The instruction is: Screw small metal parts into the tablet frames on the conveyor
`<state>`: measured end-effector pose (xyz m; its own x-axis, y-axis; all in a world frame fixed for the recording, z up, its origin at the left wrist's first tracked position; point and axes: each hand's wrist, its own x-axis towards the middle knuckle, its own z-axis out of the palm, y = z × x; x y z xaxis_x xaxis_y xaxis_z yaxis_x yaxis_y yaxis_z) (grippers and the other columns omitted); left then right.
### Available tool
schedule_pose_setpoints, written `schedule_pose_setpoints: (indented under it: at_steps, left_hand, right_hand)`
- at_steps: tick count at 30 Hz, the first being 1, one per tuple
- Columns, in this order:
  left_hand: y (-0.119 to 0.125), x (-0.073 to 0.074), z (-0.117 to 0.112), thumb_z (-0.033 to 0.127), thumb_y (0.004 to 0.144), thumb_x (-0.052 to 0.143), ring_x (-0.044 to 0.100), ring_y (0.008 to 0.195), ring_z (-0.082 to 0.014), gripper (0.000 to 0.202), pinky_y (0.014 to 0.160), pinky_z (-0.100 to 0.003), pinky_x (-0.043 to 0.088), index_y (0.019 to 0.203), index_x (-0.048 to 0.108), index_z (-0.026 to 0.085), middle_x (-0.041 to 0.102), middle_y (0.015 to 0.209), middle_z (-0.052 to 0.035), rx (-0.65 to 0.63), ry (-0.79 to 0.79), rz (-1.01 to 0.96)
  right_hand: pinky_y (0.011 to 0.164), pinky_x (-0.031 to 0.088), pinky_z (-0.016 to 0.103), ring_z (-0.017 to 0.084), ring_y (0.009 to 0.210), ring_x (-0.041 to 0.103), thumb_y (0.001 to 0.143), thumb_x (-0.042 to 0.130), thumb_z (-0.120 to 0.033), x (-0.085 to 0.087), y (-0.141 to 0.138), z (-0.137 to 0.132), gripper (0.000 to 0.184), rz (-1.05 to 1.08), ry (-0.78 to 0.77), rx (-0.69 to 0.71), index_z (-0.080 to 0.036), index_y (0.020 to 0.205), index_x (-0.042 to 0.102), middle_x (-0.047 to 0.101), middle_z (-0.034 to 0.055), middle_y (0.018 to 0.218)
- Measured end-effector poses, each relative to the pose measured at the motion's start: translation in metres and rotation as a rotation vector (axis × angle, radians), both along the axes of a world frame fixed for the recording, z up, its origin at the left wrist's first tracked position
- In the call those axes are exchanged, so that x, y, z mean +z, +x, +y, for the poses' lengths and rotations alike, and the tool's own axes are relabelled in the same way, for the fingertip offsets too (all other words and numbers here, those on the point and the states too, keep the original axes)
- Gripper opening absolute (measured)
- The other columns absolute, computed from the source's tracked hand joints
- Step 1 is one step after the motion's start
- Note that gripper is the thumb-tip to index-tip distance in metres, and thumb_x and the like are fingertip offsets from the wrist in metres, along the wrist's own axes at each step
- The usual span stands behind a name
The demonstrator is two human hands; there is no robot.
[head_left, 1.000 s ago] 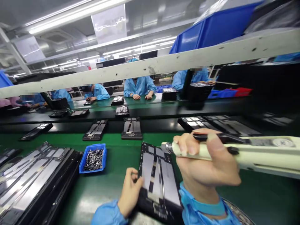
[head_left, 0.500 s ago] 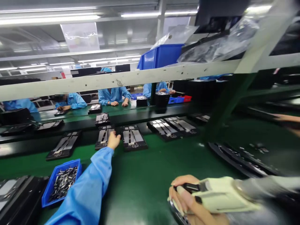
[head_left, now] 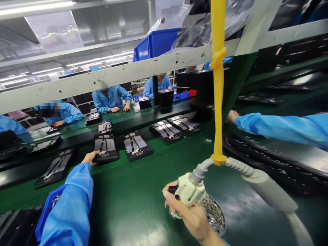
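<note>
My left hand grips the near left edge of an opened tablet, thumb on top and the other fingers partly hidden. This tablet lies at the belt's edge with its grey battery cells showing. My right hand is wrapped round a pale green electric screwdriver with a grey cable. From above, a yellow strap holds up that cable. Just behind my right hand sits a round dish of small metal parts, probably screws. A second opened tablet lies right of the gripped one.
A blue bin of small parts is partly behind my left sleeve. More opened tablets line the belt. Black casings lie in a row at right, near a co-worker's sleeve. A white beam crosses above; several co-workers sit beyond.
My left hand has gone from the tablet's right side to its near left edge. My right hand has turned the screwdriver from lying sideways to more upright. The view has shifted right.
</note>
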<state>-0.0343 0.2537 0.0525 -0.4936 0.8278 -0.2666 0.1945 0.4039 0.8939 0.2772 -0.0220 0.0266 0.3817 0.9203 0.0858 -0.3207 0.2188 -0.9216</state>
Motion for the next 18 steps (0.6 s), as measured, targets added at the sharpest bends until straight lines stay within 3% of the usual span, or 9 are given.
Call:
schedule_pose_setpoints:
  at_steps: [3,5,8,10,12,15,18]
  left_hand:
    - [0.006,0.012,-0.023,0.033,0.098,0.069,0.064,0.071,-0.0127,0.022,0.067,-0.025,0.056,0.101,0.068,0.012,0.070,0.090,-0.0044,0.031,0.053,-0.105]
    - [0.014,0.012,-0.060,0.022,0.092,0.071,0.062,0.064,-0.0123,0.012,0.061,-0.022,0.053,0.088,0.067,0.012,0.070,0.081,-0.0040,0.027,0.084,-0.162]
    - [0.034,-0.004,-0.136,0.014,0.083,0.071,0.066,0.063,-0.0157,0.003,0.059,-0.023,0.053,0.084,0.069,0.012,0.073,0.078,-0.0060,-0.066,0.064,-0.281]
    - [0.054,-0.021,-0.185,0.018,0.078,0.076,0.069,0.064,-0.0181,0.011,0.059,-0.024,0.054,0.087,0.072,0.012,0.075,0.081,-0.0077,-0.164,-0.011,-0.405]
    - [0.074,-0.038,-0.219,0.022,0.074,0.082,0.071,0.064,-0.0193,0.019,0.060,-0.024,0.054,0.088,0.072,0.013,0.076,0.082,-0.0084,-0.226,-0.086,-0.469]
    - [0.096,-0.048,-0.238,0.021,0.075,0.083,0.070,0.063,-0.0182,0.018,0.059,-0.023,0.054,0.086,0.070,0.013,0.076,0.080,-0.0073,-0.206,-0.104,-0.495]
    - [0.100,-0.042,-0.234,0.012,0.080,0.078,0.067,0.056,-0.0155,0.011,0.055,-0.022,0.052,0.081,0.067,0.013,0.074,0.074,-0.0058,-0.073,-0.089,-0.507]
  right_hand:
    - [0.043,0.044,0.025,0.012,0.045,0.051,0.071,0.088,-0.058,0.000,0.004,-0.001,0.042,-0.001,0.021,-0.019,-0.020,0.078,0.071,0.060,-0.0010,0.057]
    - [0.044,0.044,0.026,0.013,0.045,0.052,0.074,0.086,-0.056,0.000,0.007,-0.003,0.039,-0.021,0.039,-0.023,-0.020,0.078,0.072,0.061,-0.0008,0.058]
    - [0.045,0.046,0.028,0.015,0.047,0.054,0.078,0.084,-0.052,0.000,0.013,-0.006,0.034,-0.046,0.092,-0.049,-0.021,0.082,0.073,0.060,-0.0008,0.057]
    - [0.045,0.046,0.029,0.016,0.048,0.055,0.079,0.084,-0.050,0.000,0.020,-0.006,0.031,-0.035,0.134,-0.074,-0.021,0.084,0.073,0.058,-0.0013,0.056]
    - [0.045,0.046,0.031,0.016,0.046,0.054,0.080,0.084,-0.048,0.001,0.029,-0.005,0.029,-0.017,0.172,-0.098,-0.021,0.084,0.074,0.056,-0.0020,0.054]
    - [0.046,0.048,0.032,0.016,0.044,0.053,0.082,0.083,-0.045,0.002,0.045,-0.003,0.026,-0.017,0.235,-0.140,-0.020,0.084,0.074,0.053,-0.0032,0.051]
    - [0.047,0.050,0.033,0.015,0.044,0.053,0.083,0.083,-0.041,0.005,0.061,-0.004,0.023,-0.050,0.295,-0.137,-0.020,0.085,0.075,0.051,-0.0044,0.049]
